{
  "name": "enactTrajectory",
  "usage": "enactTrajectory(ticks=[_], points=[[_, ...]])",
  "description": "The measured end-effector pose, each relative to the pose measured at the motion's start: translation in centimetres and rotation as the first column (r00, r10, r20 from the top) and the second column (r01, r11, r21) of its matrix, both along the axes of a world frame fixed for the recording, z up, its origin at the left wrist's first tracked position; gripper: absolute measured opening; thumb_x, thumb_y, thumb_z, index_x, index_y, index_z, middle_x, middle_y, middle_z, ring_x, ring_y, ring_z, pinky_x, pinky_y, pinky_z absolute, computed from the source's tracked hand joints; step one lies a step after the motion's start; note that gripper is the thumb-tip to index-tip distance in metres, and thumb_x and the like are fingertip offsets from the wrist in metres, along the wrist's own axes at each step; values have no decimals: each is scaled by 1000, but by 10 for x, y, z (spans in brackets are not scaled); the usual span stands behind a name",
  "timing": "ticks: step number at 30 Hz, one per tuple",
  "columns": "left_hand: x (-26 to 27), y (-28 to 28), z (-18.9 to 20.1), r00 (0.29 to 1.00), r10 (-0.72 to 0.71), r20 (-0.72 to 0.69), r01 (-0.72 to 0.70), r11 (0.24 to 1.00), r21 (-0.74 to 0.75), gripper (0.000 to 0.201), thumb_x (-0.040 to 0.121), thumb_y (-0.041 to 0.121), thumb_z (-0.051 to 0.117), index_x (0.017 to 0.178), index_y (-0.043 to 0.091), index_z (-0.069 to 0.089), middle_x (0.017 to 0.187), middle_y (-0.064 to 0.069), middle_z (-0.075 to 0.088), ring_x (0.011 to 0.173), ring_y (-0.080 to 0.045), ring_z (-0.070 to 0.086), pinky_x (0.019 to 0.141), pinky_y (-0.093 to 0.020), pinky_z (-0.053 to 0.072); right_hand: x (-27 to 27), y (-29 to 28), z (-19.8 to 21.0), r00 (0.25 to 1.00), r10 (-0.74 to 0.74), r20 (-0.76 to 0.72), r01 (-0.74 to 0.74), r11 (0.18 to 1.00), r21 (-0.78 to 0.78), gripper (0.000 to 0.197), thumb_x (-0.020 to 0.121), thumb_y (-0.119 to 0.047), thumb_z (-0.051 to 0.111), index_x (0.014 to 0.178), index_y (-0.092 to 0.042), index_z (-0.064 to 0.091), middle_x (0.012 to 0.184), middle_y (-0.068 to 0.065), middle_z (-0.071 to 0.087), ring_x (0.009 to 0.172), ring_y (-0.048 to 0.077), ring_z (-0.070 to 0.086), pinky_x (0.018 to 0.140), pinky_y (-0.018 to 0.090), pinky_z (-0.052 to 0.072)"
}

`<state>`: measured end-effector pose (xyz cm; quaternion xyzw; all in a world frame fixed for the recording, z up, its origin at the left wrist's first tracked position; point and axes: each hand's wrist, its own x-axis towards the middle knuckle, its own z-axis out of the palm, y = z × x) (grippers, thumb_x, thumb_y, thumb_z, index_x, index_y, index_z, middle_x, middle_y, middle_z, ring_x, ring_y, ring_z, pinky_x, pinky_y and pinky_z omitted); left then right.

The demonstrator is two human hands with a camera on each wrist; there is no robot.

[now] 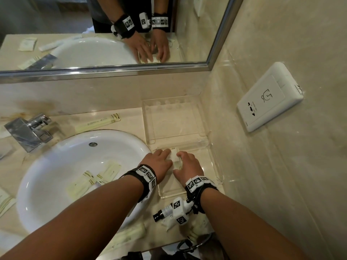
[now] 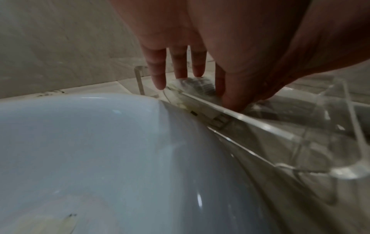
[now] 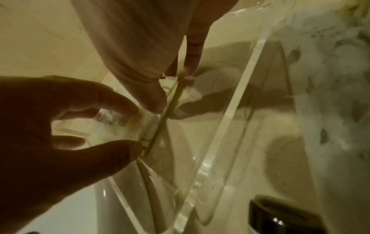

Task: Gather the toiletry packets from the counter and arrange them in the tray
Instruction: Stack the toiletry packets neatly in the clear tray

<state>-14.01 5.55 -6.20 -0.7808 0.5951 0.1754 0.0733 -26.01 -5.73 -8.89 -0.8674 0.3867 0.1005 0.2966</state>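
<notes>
My left hand [image 1: 158, 159] and my right hand [image 1: 188, 166] meet over one small white toiletry packet [image 1: 175, 158] lying inside the near clear acrylic tray [image 1: 216, 166]. The left fingers are nearly straight, their tips pressing down on the packet's left side. In the right wrist view my right thumb [image 3: 118, 153] and a fingertip [image 3: 124, 102] curl in around the packet's edge, pinching it. That packet carries a block of fine dark print, too small and blurred to read.

A second clear acrylic tray [image 1: 150, 117] sits just behind the first one, against the beige marble wall [image 1: 262, 53]; whether the two trays touch, I cannot tell.

To the left lies the round white ceramic basin [image 1: 56, 156], and in its bowl rest several pale yellow flat packets [image 1: 93, 180] with dark stripes at one end. A long pale yellow packet [image 1: 97, 123] lies on the beige marble counter [image 1: 131, 117] behind the basin, near the square chrome tap [image 1: 32, 130]. More pale packets lie at the counter's near edge [image 1: 131, 233] and far left [image 1: 5, 201].

Below my right wrist a small bottle with a black cap [image 1: 161, 214] lies on its side; its label is unreadable. On the wall to the right hangs a white socket plate [image 1: 270, 96] marked with a shaver symbol.
</notes>
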Motion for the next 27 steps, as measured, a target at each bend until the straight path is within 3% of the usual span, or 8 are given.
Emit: enactTrajectory(ticks=[4, 10, 15, 19, 25, 27], points=[[-1, 1, -9, 1000, 1, 28, 0, 999, -53, 37, 82, 28, 60, 118, 21, 56, 138, -9, 43, 111, -33, 50, 92, -42, 42, -3, 5, 0, 999, 33, -12, -34, 997, -62, 55, 80, -32, 76, 127, -31, 48, 134, -3, 49, 116, 20, 49, 92, 33, 47], [-5, -3, -17, 998, 4, 59, 0, 997, -73, 33, 75, 19, 64, 107, 12, 63, 133, -13, 48, 121, -35, 45, 91, -48, 47, -2, 9, 4, 979, 185, -91, -199, 964, -179, 53, 82, -32, 72, 129, -27, 47, 135, 0, 43, 113, 22, 48, 84, 32, 45], [-3, -4, -20, 999, 26, 37, -22, 994, -109, 28, 76, 21, 65, 103, 12, 66, 134, -13, 49, 125, -35, 44, 90, -46, 49, 9, 5, 4, 984, 144, -103, -162, 966, -200, 50, 86, -31, 71, 128, -21, 46, 126, 6, 50, 107, 24, 54, 80, 34, 49], [2, -7, -18, 997, 53, 48, -47, 990, -132, 21, 73, 22, 70, 93, 16, 68, 125, -9, 57, 108, -32, 53, 75, -40, 53, 14, 6, 4, 994, 85, -71, -97, 975, -200, 45, 87, -30, 70, 125, -20, 48, 123, 6, 52, 105, 24, 55, 80, 34, 49], [-1, -3, -19, 1000, -10, 11, 11, 993, -120, 28, 68, 15, 72, 96, 13, 68, 117, -13, 59, 90, -34, 59, 76, -41, 54, 6, 6, 3, 994, 106, -24, -108, 980, -165, 40, 82, -23, 74, 116, -25, 53, 123, -1, 50, 108, 21, 49, 78, 28, 40], [0, -4, -20, 1000, -26, -14, 24, 993, -115, 32, 69, 14, 72, 101, 12, 67, 120, -14, 58, 93, -34, 59, 77, -41, 54, 4, 5, 2, 991, 131, -20, -132, 979, -154, 40, 83, -23, 73, 117, -25, 53, 123, -2, 49, 110, 21, 48, 79, 26, 38]])
